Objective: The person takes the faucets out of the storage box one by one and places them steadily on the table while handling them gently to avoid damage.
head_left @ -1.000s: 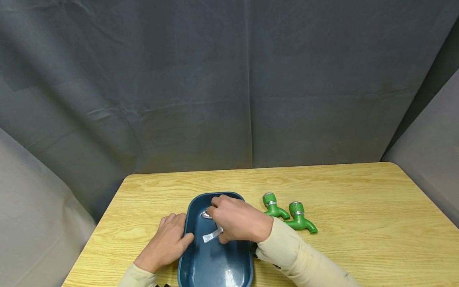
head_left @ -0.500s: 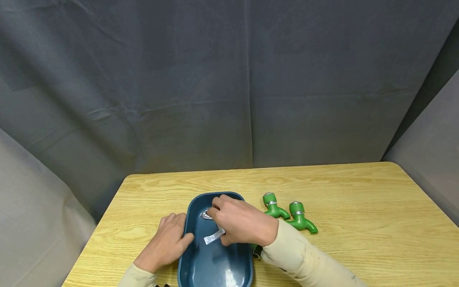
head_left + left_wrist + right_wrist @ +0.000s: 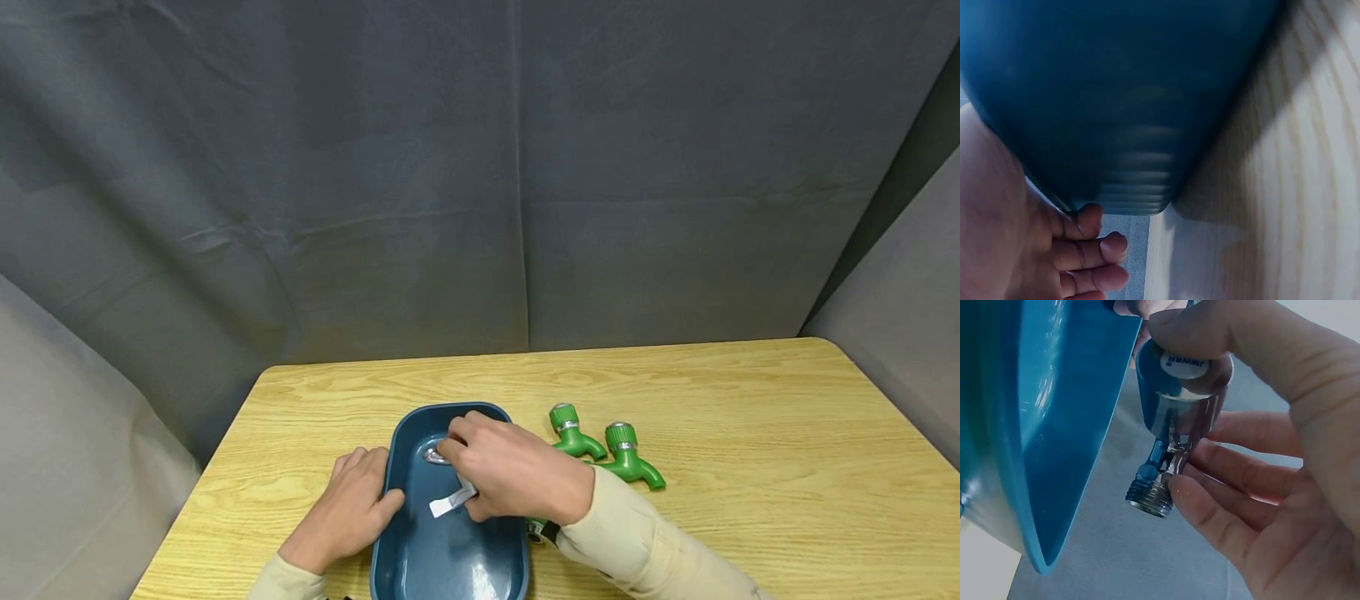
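In the head view my right hand is over the inside of a blue plastic tub, gripping a chrome tap. Shiny metal shows on the far side of the fingers too. The right wrist view gives the tap more fully: thumb on its round, labelled top, fingers round the body, a threaded end free below. My left hand holds the tub's left side, thumb over the rim. Along the outer wall in the left wrist view, the fingers are bent.
Two green plastic taps lie on the wooden table right of the tub. A further green and metal piece is partly hidden under the right wrist. Grey cloth hangs behind the table.
My right hand has shifted slightly right and toward me with the chrome tap. The left hand and the tub have stayed practically in place.
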Demonstrator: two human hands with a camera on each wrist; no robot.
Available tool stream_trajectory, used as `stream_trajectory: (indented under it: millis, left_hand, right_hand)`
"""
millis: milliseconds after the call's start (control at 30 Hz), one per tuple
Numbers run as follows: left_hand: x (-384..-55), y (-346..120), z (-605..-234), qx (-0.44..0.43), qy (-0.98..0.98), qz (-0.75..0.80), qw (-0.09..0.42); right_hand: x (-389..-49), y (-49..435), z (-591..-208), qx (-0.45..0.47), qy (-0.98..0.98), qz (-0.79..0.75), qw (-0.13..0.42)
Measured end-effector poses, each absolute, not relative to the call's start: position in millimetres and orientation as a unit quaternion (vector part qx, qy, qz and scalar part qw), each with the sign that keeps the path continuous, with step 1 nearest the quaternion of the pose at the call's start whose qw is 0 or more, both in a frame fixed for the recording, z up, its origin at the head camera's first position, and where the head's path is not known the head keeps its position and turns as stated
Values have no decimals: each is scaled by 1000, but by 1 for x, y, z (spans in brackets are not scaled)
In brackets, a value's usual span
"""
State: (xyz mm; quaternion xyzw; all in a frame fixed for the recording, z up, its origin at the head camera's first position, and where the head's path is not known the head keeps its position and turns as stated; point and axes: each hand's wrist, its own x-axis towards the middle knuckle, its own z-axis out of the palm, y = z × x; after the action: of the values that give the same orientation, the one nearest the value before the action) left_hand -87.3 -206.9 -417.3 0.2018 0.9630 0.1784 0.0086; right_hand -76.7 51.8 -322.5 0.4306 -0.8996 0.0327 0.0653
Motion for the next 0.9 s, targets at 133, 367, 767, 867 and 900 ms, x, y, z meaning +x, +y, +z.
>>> stream_trajectory:
  millis: [133, 367, 767, 867, 900]
  left_hand:
    - [-87, -206, -418, 203, 963, 175, 2]
    - [-87, -207, -417, 204, 962, 181, 6]
    - [-86, -207, -417, 200, 961, 190, 4]
    - [-86, -208, -417, 202, 961, 190, 0]
    - [-85, -208, -417, 204, 960, 190, 0]
  right_hand:
    - [-74, 55, -321, 433, -897, 28, 81]
    - [-70, 63, -320, 449, -886, 30, 113]
    - [-63, 77, -318, 451, -881, 50, 133]
    - [-62, 81, -317, 447, -884, 57, 126]
    - [-62, 82, -317, 447, -884, 60, 125]
